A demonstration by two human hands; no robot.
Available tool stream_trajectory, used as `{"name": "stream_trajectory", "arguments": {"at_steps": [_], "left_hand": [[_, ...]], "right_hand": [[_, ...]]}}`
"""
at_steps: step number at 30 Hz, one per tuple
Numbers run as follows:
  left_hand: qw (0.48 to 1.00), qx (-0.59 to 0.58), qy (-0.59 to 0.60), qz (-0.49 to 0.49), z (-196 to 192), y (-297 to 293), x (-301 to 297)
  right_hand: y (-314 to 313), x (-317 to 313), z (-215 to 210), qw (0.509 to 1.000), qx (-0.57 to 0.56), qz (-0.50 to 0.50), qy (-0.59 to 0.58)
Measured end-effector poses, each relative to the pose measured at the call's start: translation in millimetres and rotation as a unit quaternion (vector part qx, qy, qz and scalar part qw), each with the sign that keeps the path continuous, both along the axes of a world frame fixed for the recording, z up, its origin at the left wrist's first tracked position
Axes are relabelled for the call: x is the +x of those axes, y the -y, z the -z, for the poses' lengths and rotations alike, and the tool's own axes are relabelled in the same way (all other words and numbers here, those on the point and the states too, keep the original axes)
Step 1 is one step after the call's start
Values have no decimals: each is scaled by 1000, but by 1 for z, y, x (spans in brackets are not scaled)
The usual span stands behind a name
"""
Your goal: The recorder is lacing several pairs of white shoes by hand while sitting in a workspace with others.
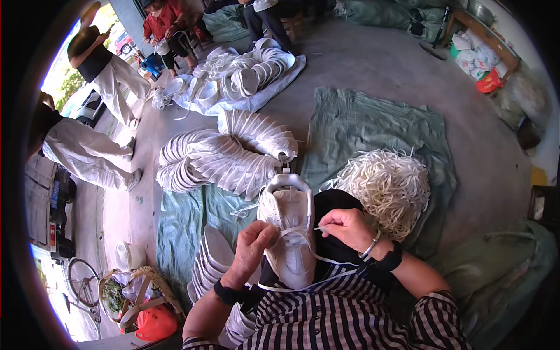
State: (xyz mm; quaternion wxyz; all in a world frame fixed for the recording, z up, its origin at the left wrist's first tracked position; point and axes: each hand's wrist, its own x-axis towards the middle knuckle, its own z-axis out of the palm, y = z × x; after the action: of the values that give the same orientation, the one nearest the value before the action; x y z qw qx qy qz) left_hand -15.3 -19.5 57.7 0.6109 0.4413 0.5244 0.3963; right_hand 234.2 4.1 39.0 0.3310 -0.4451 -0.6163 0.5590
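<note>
A white shoe upper (294,265) rests on my lap, its toe pointing toward me. A white shoelace (326,258) crosses its front, and a long loose length trails over my striped shirt. Against the shoe's left side, my left hand (256,242) has its fingers closed at the edge where the lace runs. My right hand (350,229) is just off the right side, thumb and finger pinched on the lace's end. Beyond my knee, to the right, lies a big tangled heap of white shoelaces (388,186).
Stacked white shoe uppers (219,154) lie ahead on green sheeting (373,122), with another stack (210,256) by my left side. Farther off, more uppers cover a white sheet (251,104) near a seated person in red (160,26). Two people stand left; a basket (157,280) sits lower left.
</note>
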Motion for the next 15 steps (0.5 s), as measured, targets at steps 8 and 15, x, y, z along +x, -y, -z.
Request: {"name": "stream_trajectory", "arguments": {"at_steps": [8, 15], "left_hand": [[790, 388, -469, 67, -5, -8, 4], [995, 49, -55, 64, 5, -7, -6]], "right_hand": [[-2, -21, -10, 997, 6, 68, -44], [-2, -24, -1, 994, 20, 77, -73]]}}
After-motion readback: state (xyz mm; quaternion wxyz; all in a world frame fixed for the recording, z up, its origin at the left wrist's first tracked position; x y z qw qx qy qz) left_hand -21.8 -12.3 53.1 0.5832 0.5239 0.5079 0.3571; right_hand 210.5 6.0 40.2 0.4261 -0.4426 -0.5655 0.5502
